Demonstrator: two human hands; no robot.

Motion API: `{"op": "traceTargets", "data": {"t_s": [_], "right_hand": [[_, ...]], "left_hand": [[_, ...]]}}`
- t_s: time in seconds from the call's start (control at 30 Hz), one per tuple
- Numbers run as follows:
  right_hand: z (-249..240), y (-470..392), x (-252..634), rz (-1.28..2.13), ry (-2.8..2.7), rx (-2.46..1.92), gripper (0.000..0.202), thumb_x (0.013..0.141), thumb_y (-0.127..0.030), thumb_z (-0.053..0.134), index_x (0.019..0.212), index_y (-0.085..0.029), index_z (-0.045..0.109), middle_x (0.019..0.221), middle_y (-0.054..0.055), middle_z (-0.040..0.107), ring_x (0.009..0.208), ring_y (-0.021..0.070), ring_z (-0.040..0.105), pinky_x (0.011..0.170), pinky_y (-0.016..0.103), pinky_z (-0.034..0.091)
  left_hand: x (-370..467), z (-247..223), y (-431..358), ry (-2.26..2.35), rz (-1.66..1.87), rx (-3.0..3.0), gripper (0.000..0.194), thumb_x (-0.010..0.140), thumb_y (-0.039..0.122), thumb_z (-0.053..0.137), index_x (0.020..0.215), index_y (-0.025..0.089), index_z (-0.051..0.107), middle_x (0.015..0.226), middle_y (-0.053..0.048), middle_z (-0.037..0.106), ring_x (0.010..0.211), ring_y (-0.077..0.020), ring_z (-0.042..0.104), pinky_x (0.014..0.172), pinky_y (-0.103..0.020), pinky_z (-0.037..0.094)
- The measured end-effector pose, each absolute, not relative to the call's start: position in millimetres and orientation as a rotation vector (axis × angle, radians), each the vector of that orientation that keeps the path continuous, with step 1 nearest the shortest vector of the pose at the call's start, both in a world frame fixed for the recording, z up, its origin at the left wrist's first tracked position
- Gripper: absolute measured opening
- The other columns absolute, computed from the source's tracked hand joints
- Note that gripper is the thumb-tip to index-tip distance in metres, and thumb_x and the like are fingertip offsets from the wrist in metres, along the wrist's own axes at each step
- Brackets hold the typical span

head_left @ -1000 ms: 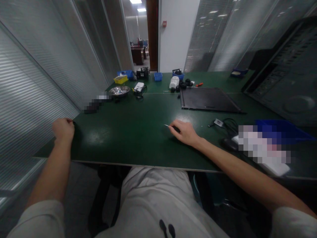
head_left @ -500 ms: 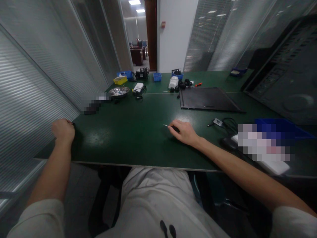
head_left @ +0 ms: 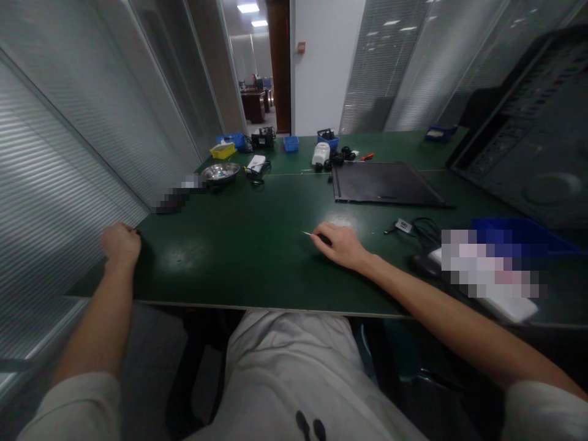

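Right hand point(head_left: 339, 244) holds slim tool point(head_left: 307, 233); left hand point(head_left: 121, 246) curled.

A metal bowl point(head_left: 221, 179) — shiny — sits near a yellow tray point(head_left: 223, 154).

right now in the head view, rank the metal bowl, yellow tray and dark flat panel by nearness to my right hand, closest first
1. Dark flat panel: ahead of your right hand, slightly to its right.
2. Metal bowl: farther off, to the left.
3. Yellow tray: also left, beyond the bowl.
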State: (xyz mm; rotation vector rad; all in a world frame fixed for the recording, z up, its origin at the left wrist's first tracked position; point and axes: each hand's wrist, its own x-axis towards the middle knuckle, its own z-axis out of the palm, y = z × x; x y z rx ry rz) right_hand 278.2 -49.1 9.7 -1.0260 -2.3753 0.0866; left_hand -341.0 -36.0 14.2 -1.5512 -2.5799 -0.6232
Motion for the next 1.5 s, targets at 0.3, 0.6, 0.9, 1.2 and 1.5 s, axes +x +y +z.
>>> {"op": "traceTargets", "data": {"t_s": [0.3, 0.6, 0.9, 1.2, 1.5], "right_hand": [[5, -43, 279, 0.139, -2.427, -1.059, 0.029, 0.108, -0.042, 0.047, 0.100, -0.021, 0.065, 0.095, 0.005, 0.071, 0.073, 0.0162, 0.059, 0.063, 0.029, 0.032], [4, -45, 279, 0.181, -2.526, -1.016, 0.023, 0.105, -0.039, 0.051, 0.100, -0.022, 0.066, 0.090, 0.004, 0.070, 0.073, 0.0164, 0.061, 0.066, 0.029, 0.033], [8, -45, 282, 0.211, -2.563, -1.000, 0.019, 0.101, -0.035, 0.055, 0.093, -0.022, 0.066, 0.084, 0.002, 0.069, 0.069, 0.0158, 0.058, 0.065, 0.029, 0.031], [11, -46, 281, 0.195, -2.589, -1.005, 0.018, 0.101, -0.035, 0.056, 0.093, -0.022, 0.066, 0.086, 0.003, 0.071, 0.071, 0.0169, 0.060, 0.066, 0.030, 0.032], [11, -45, 282, 0.199, -2.607, -0.997, 0.018, 0.101, -0.036, 0.056, 0.094, -0.022, 0.066, 0.089, 0.003, 0.071, 0.073, 0.0171, 0.061, 0.067, 0.030, 0.033]], "left_hand": [[-217, 12, 2, -2.182, -0.803, -2.379, 0.031, 0.088, 0.042, 0.073, 0.095, 0.012, 0.073, 0.091, -0.007, 0.069, 0.080, -0.0198, 0.059, 0.075, -0.029, 0.041], [7, -1, -12, -1.155, -1.009, -3.485, 0.028, 0.090, 0.044, 0.075, 0.086, 0.016, 0.070, 0.087, -0.008, 0.067, 0.076, -0.0188, 0.061, 0.067, -0.030, 0.044], [18, -7, -29, -1.204, -1.091, -3.372, 0.027, 0.089, 0.037, 0.078, 0.106, 0.019, 0.066, 0.092, -0.006, 0.066, 0.079, -0.0185, 0.060, 0.073, -0.032, 0.045], [18, -5, -29, -1.108, -1.054, -3.381, 0.026, 0.096, 0.039, 0.069, 0.111, 0.020, 0.076, 0.092, -0.008, 0.065, 0.076, -0.0181, 0.058, 0.071, -0.032, 0.045], [16, -3, -29, -1.178, -1.106, -3.385, 0.023, 0.096, 0.039, 0.071, 0.106, 0.020, 0.078, 0.092, -0.009, 0.068, 0.075, -0.0181, 0.060, 0.070, -0.032, 0.046]]}}
